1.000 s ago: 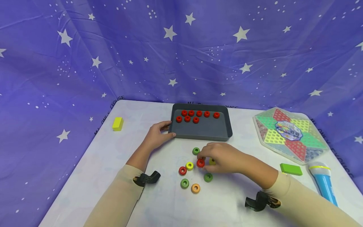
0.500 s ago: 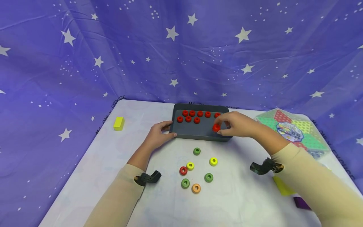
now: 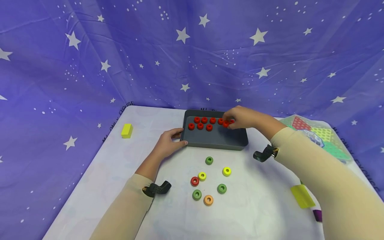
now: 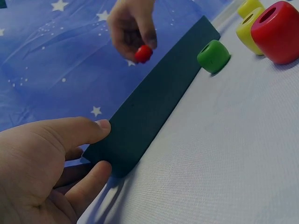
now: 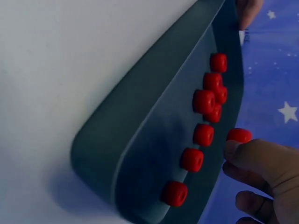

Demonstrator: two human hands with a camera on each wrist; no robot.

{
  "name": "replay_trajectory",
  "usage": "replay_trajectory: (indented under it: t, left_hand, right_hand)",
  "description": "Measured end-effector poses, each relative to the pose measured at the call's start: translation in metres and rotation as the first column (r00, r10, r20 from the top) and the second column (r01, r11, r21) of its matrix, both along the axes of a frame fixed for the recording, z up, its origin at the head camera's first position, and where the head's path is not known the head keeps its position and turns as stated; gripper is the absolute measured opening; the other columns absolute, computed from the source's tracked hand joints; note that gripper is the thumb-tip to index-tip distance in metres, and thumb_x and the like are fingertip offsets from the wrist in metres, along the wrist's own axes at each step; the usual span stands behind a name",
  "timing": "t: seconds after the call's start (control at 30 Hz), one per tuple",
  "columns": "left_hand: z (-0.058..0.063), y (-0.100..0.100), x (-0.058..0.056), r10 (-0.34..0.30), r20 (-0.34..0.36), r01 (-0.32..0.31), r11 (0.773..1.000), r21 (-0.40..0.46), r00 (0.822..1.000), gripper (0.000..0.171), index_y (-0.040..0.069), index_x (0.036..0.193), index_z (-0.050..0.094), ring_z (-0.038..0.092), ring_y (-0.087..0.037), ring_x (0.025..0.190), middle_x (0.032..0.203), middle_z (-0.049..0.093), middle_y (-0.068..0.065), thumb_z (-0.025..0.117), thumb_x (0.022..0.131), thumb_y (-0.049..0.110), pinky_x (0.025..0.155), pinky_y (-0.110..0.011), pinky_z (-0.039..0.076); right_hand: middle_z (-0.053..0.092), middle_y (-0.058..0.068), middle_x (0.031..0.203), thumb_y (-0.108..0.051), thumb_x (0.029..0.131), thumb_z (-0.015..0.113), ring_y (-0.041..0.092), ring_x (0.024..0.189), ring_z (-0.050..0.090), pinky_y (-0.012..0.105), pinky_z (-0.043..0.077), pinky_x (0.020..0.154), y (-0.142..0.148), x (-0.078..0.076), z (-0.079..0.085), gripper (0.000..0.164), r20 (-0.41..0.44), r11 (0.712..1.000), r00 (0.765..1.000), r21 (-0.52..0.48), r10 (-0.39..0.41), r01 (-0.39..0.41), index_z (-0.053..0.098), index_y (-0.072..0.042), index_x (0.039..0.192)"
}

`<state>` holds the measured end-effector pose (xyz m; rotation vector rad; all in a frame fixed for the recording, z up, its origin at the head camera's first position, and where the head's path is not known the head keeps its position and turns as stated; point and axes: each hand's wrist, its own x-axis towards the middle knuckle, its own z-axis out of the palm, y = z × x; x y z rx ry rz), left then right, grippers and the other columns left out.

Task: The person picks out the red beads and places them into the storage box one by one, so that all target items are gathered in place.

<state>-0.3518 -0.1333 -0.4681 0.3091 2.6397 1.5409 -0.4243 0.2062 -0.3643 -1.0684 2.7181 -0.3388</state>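
My left hand (image 3: 169,143) grips the near left corner of a dark grey tray (image 3: 210,139), thumb at its front wall. In the tray lie several red beads (image 3: 200,126), in two rows. Above the back right part of the tray, my right hand (image 3: 241,117) pinches one red bead (image 5: 239,135) between thumb and fingers; the right wrist view shows it held clear of the floor. On the cloth before the tray lie a red bead (image 3: 195,181), several green beads (image 3: 222,188), two yellow beads (image 3: 226,171) and an orange bead (image 3: 208,200).
A yellow block (image 3: 127,130) stands at the far left. On the right, partly hidden by my right sleeve, are a hexagonal game board (image 3: 322,135), a yellow block (image 3: 302,196) and a purple block (image 3: 318,215). A starry blue cloth (image 3: 150,50) hangs behind the table.
My right hand has taken the red bead from the cloth up over the tray, then further back and slightly left. The left hand keeps its place at the tray corner.
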Motion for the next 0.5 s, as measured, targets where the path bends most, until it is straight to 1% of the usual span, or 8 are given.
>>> replay_trajectory:
  t: [0.1, 0.2, 0.33, 0.4, 0.5]
  left_hand:
    - [0.001, 0.000, 0.000, -0.008, 0.006, 0.008, 1.000, 0.015, 1.000, 0.065, 0.012, 0.144, 0.057, 0.061, -0.026, 0.127, 0.134, 0.066, -0.007, 0.082, 0.086, 0.027, 0.112, -0.047, 0.043]
    - [0.002, 0.000, 0.001, -0.005, 0.008, 0.005, 1.000, 0.020, 1.000, 0.065, 0.012, 0.144, 0.057, 0.061, -0.026, 0.127, 0.134, 0.066, -0.007, 0.081, 0.086, 0.027, 0.112, -0.048, 0.042]
    - [0.001, -0.001, 0.001, -0.003, 0.009, 0.003, 1.000, 0.010, 1.000, 0.065, 0.013, 0.145, 0.057, 0.060, -0.026, 0.128, 0.134, 0.065, -0.006, 0.081, 0.086, 0.028, 0.113, -0.049, 0.042]
    - [0.000, -0.001, 0.000, -0.002, 0.010, 0.002, 1.000, 0.008, 1.000, 0.065, 0.012, 0.145, 0.057, 0.061, -0.026, 0.127, 0.134, 0.066, -0.006, 0.081, 0.087, 0.027, 0.112, -0.048, 0.042]
    - [0.001, 0.000, -0.001, -0.008, -0.003, 0.008, 1.000, 0.004, 1.000, 0.064, 0.012, 0.145, 0.057, 0.061, -0.025, 0.126, 0.133, 0.066, -0.006, 0.081, 0.087, 0.027, 0.112, -0.047, 0.043]
  right_hand:
    - [0.072, 0.003, 0.097, -0.006, 0.083, 0.077, 0.023, 0.090, 0.065, 0.043, 0.056, 0.084, -0.009, -0.009, 0.000, 0.023, -0.002, 0.999, 1.000, 0.035, 0.030, -0.030, 0.075, -0.008, 0.106]
    - [0.072, 0.004, 0.095, -0.006, 0.082, 0.078, 0.022, 0.089, 0.065, 0.043, 0.057, 0.083, -0.016, -0.016, -0.001, 0.022, -0.019, 0.996, 0.999, 0.074, 0.051, -0.050, 0.075, -0.008, 0.104]
    - [0.072, 0.004, 0.097, -0.009, 0.085, 0.079, 0.021, 0.089, 0.065, 0.042, 0.057, 0.083, -0.025, -0.022, -0.003, 0.023, -0.027, 0.991, 0.998, 0.128, 0.052, -0.048, 0.074, -0.009, 0.107]
    - [0.071, 0.004, 0.097, -0.010, 0.085, 0.079, 0.020, 0.087, 0.064, 0.041, 0.056, 0.081, -0.028, -0.023, -0.006, 0.024, -0.016, 0.988, 0.999, 0.148, 0.048, -0.046, 0.074, -0.008, 0.109]
    - [0.068, 0.002, 0.090, -0.012, 0.086, 0.079, 0.019, 0.080, 0.061, 0.038, 0.054, 0.074, -0.031, -0.024, -0.012, 0.025, -0.014, 0.984, 0.999, 0.177, 0.031, -0.028, 0.073, -0.009, 0.110]
